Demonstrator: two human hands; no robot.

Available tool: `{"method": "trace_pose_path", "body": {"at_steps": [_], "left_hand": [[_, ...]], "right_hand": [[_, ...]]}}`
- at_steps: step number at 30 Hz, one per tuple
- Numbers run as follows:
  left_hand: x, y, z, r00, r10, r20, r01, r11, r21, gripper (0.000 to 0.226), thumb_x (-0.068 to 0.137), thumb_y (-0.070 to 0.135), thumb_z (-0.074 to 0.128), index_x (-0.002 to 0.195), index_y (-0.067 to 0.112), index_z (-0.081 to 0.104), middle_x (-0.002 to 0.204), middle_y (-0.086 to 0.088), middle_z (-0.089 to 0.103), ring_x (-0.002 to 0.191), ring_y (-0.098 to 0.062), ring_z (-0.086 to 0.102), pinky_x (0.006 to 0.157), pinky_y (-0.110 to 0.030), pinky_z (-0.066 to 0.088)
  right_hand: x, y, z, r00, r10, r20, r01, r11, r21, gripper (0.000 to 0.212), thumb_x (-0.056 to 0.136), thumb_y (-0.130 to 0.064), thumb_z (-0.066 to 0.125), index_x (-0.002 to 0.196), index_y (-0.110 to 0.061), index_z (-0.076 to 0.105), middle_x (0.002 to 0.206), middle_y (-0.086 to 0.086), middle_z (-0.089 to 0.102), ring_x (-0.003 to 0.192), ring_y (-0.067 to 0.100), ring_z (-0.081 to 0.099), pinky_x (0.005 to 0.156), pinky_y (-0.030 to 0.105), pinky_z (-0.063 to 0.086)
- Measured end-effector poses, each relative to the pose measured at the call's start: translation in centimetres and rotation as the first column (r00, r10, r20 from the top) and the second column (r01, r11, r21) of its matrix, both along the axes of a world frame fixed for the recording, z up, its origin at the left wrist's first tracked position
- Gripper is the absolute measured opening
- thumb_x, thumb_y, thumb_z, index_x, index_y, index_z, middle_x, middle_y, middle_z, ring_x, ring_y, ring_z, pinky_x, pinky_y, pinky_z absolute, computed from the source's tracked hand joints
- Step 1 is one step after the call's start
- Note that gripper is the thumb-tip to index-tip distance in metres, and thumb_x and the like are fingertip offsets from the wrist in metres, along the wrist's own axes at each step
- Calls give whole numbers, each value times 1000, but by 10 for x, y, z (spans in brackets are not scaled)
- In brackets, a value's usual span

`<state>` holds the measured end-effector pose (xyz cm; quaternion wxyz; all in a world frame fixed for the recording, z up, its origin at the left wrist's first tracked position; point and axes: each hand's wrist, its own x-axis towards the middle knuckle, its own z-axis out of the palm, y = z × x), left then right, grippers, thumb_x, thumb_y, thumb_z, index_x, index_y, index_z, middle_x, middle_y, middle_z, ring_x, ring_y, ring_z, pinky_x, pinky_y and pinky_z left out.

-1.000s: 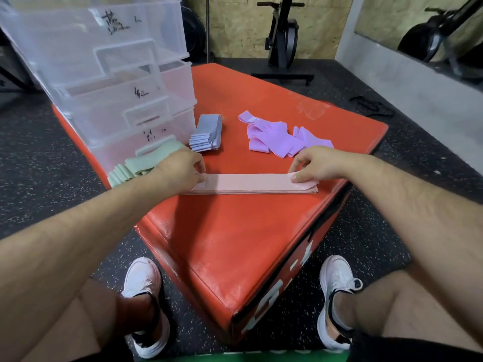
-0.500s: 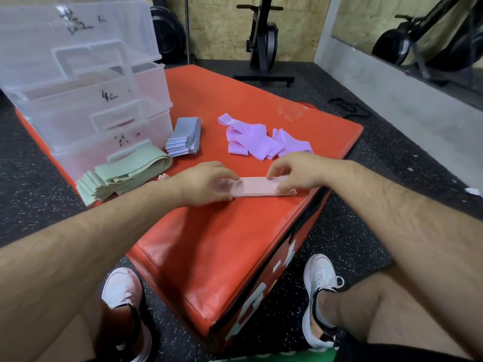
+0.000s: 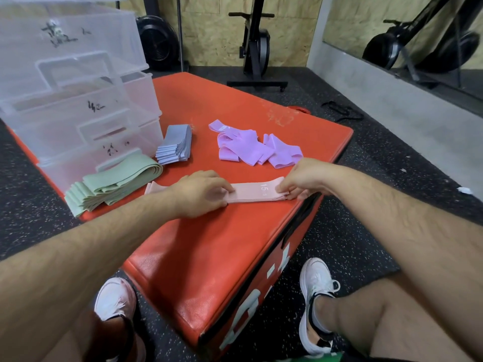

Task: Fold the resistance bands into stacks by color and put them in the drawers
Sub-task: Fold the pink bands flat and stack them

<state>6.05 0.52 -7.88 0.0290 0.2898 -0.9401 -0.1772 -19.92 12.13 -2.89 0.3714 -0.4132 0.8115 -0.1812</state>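
A stack of pink bands (image 3: 257, 194) lies flat near the front edge of the red box (image 3: 209, 257). My left hand (image 3: 201, 193) rests on its middle with fingers laid over it. My right hand (image 3: 300, 178) pinches the stack's right end at the box edge. A folded green stack (image 3: 109, 185) lies to the left, a folded grey-blue stack (image 3: 173, 145) behind it. Loose purple bands (image 3: 251, 147) sit in a heap further back. The clear plastic drawer unit (image 3: 75, 100) stands at the back left, its drawers pulled partly out.
The red box's right edge drops to a dark speckled floor (image 3: 366, 178). My two feet in white shoes stand either side of its near corner. An exercise bike (image 3: 254, 45) and a grey wall ledge (image 3: 392, 100) lie beyond.
The pink stack reads shorter than one second ago, and my left hand has slid right from its left end onto its middle. The view has shifted leftward.
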Motion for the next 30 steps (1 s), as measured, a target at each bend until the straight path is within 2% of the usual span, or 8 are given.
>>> {"method": "trace_pose_path", "body": {"at_steps": [4,8,12,19,23,26,28,30], "left_hand": [[3,-4,-6,1000,-11,-27,11,1000,0,54,72,73,41,120,52,54,120,19,54,119,-12,51,101,-49,44],[3,-3,-5,1000,-2,-27,2,1000,3,55,71,73,41,120,51,55,120,19,54,119,-12,52,101,-48,44],[0,-4,-3,1000,-5,2,5,1000,8,54,70,75,41,120,55,49,121,18,54,118,-13,52,101,-47,43],[0,-7,0,998,-11,54,11,1000,-3,52,74,73,47,123,56,50,124,18,51,122,-13,48,102,-48,42],[6,-5,9,995,7,99,2,996,-93,46,84,61,62,128,53,50,130,15,50,127,-16,45,104,-44,38],[20,-12,15,985,99,143,-75,983,-168,66,73,71,65,133,49,47,133,12,48,129,-18,41,103,-41,32],[33,-19,18,984,125,129,-110,986,-123,79,62,78,65,131,43,50,131,10,51,128,-18,44,107,-40,35],[41,-21,17,990,122,77,-118,992,-48,75,67,63,77,130,28,57,126,3,56,121,-18,50,105,-31,37]], "right_hand": [[9,-4,-6,998,-64,26,64,998,-3,17,81,-11,79,91,-6,66,80,5,67,65,11,62,50,21,45],[10,-5,-8,996,-70,63,69,998,13,18,80,-16,79,92,-9,67,79,1,64,69,12,60,50,22,44],[6,-4,-5,998,-48,38,48,999,-2,13,80,-16,77,87,-12,68,71,0,64,60,10,58,50,23,43],[-31,14,21,992,-118,45,118,993,-12,29,79,-9,80,104,2,69,99,14,75,75,16,76,54,23,53],[-45,24,39,988,-126,88,130,991,-37,29,78,-10,82,103,0,71,95,10,78,79,15,76,60,22,55],[-35,20,50,986,-71,151,83,994,-72,25,81,-10,80,102,-1,72,91,9,78,66,10,71,58,22,51],[-23,11,54,983,-26,179,44,994,-99,22,81,-11,79,101,-3,74,95,10,78,70,11,71,62,23,50],[-6,1,57,985,10,174,10,993,-117,20,79,-12,80,97,-5,75,95,10,78,74,13,73,64,24,51]]}}
